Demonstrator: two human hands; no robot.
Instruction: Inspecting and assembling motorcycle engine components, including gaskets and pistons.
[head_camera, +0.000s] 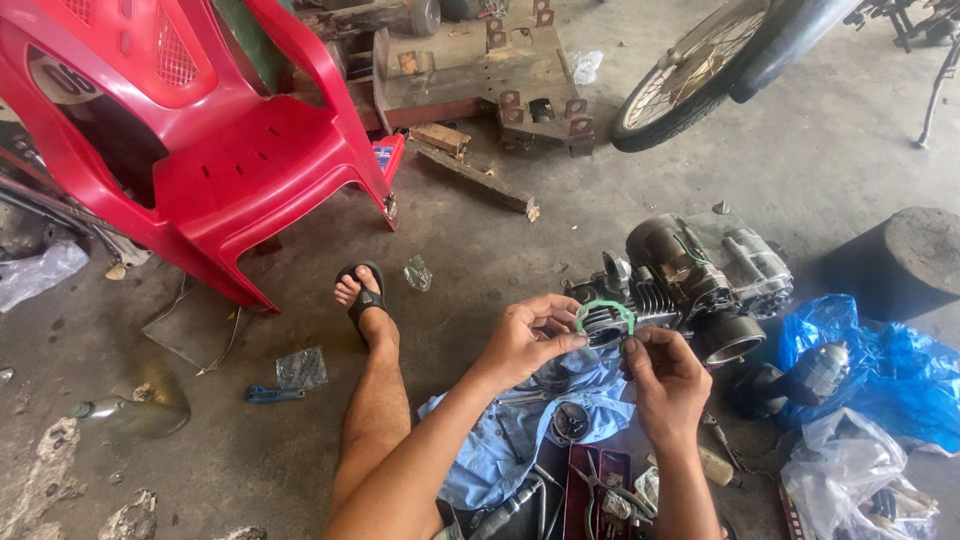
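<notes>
green gasket (605, 312) upright (both hands)

The green gasket (605, 317) is a thin ring of soft material with an uneven, almost round outline and a large open centre. It is held up in the air, nearly upright and facing the camera, pinched at its left edge and its lower right edge. It sits just in front of the finned cylinder of the grey motorcycle engine (690, 285), which lies on the concrete floor.

My right hand (668, 385) hides part of the thin green ring gasket (605, 312). The spoked motorcycle wheel (690, 80) and the red plastic chair (200, 130) run off the top edge.
</notes>
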